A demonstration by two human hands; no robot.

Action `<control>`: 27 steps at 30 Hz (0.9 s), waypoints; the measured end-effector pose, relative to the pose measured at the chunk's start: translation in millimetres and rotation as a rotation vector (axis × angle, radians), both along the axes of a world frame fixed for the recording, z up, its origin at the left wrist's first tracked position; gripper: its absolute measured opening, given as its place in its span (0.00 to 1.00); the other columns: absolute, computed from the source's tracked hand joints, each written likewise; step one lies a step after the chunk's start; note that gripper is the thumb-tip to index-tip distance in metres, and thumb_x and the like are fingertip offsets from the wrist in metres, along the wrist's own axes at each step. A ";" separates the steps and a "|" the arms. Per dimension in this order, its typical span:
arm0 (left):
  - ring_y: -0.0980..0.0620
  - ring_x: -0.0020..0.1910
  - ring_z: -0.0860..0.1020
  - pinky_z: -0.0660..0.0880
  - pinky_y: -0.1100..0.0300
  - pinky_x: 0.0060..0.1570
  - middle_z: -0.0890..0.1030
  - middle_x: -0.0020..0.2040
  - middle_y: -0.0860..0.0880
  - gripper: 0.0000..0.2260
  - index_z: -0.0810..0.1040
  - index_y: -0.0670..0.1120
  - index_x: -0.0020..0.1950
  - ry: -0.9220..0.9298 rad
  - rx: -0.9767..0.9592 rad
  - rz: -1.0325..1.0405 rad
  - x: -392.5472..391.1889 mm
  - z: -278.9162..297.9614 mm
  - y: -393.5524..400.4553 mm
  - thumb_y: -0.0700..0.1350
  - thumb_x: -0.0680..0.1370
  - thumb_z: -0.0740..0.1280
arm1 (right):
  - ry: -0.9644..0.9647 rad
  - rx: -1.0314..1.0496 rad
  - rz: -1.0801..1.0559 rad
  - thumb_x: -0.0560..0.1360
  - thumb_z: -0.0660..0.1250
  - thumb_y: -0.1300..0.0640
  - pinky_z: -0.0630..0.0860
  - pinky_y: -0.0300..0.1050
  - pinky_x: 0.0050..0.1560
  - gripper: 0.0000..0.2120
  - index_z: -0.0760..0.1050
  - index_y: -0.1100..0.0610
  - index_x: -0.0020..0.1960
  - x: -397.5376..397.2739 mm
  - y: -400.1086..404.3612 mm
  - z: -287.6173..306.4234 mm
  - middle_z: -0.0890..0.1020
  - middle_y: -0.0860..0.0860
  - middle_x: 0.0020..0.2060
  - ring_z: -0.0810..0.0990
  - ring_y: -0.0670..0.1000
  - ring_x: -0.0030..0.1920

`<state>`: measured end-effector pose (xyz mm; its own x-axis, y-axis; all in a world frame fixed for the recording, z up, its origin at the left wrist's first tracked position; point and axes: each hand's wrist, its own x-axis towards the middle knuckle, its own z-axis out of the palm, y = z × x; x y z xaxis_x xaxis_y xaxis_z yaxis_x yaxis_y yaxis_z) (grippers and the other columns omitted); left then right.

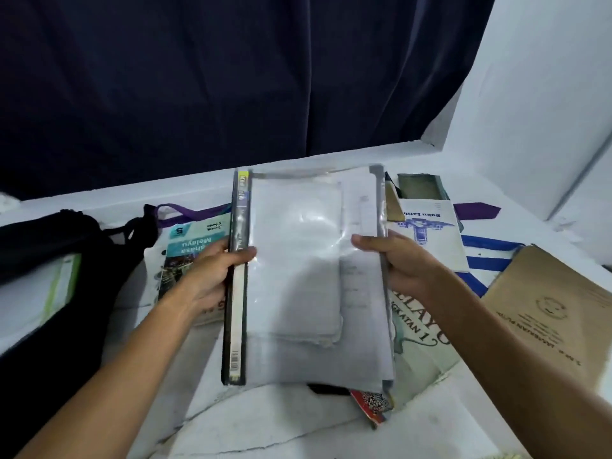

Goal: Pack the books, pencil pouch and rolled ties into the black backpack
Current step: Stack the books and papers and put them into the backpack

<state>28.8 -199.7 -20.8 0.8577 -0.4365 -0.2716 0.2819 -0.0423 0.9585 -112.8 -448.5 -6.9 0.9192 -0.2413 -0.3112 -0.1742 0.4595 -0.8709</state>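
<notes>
Two bare hands grip a stack of books wrapped in clear plastic (308,273) above a white table (265,422): the left hand (212,276) is closed around the stack's dark spine edge, thumb on top and fingers beneath, while the right hand (397,260) clamps the opposite edge the same way, thumb lying across the glossy cover. The stack is held roughly level, its white top face catching glare, with a smaller white book visible under the plastic. Beneath its near corner a red booklet with a printed code (372,404) pokes out. Under the left hand lies a teal textbook (185,256), touching a purple strap (185,212) behind it. Further left, the black backpack (49,260) sits open at the table's edge, a white, green-edged book (59,289) already showing in its mouth. To the right lie a white exercise book with a blue crest (430,233), a pale textbook (420,346) partly under the stack, and a brown exercise book (556,316). A dark curtain (231,77) hangs behind.
</notes>
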 end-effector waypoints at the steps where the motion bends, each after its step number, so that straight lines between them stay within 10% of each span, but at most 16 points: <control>1: 0.51 0.37 0.78 0.76 0.58 0.39 0.80 0.36 0.49 0.10 0.77 0.44 0.48 -0.033 -0.056 0.020 -2.0 4.8 8.7 0.37 0.69 0.71 | -0.045 -0.033 0.031 0.72 0.67 0.67 0.82 0.55 0.49 0.11 0.78 0.62 0.55 3.8 6.4 10.4 0.85 0.59 0.46 0.85 0.57 0.45; 11: 0.58 0.35 0.82 0.79 0.64 0.39 0.83 0.34 0.55 0.18 0.85 0.49 0.34 -0.368 -0.217 0.317 -38.6 26.3 131.6 0.27 0.71 0.67 | -0.450 -0.350 0.173 0.66 0.74 0.67 0.82 0.47 0.45 0.13 0.81 0.60 0.50 34.3 120.9 38.3 0.87 0.52 0.44 0.86 0.54 0.47; 14: 0.56 0.33 0.81 0.79 0.62 0.36 0.83 0.34 0.54 0.07 0.84 0.49 0.34 -0.410 -0.245 0.301 -45.2 25.6 170.4 0.44 0.60 0.80 | -0.505 -0.385 0.179 0.66 0.75 0.65 0.82 0.53 0.49 0.19 0.79 0.65 0.56 32.6 153.9 32.0 0.85 0.58 0.49 0.85 0.58 0.50; 18: 0.54 0.33 0.81 0.79 0.62 0.39 0.82 0.33 0.52 0.21 0.83 0.48 0.32 -0.370 -0.264 0.243 -48.7 17.3 204.0 0.54 0.47 0.85 | -0.568 -0.369 0.154 0.67 0.74 0.69 0.81 0.51 0.50 0.13 0.81 0.65 0.52 26.6 186.6 23.8 0.86 0.58 0.48 0.85 0.58 0.49; 27: 0.56 0.39 0.83 0.79 0.63 0.42 0.84 0.38 0.52 0.12 0.80 0.42 0.44 -0.385 -0.158 0.112 -49.9 23.4 204.4 0.27 0.69 0.72 | -0.408 -0.365 0.064 0.70 0.69 0.74 0.82 0.43 0.41 0.14 0.81 0.58 0.48 9.3 208.3 -11.0 0.87 0.51 0.43 0.85 0.51 0.43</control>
<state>-21.1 4.7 2.6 0.9279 -0.3455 0.1404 -0.1033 0.1235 0.9870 -103.5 -240.1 -17.9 0.9641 -0.2069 0.1667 0.1931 0.1148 -0.9744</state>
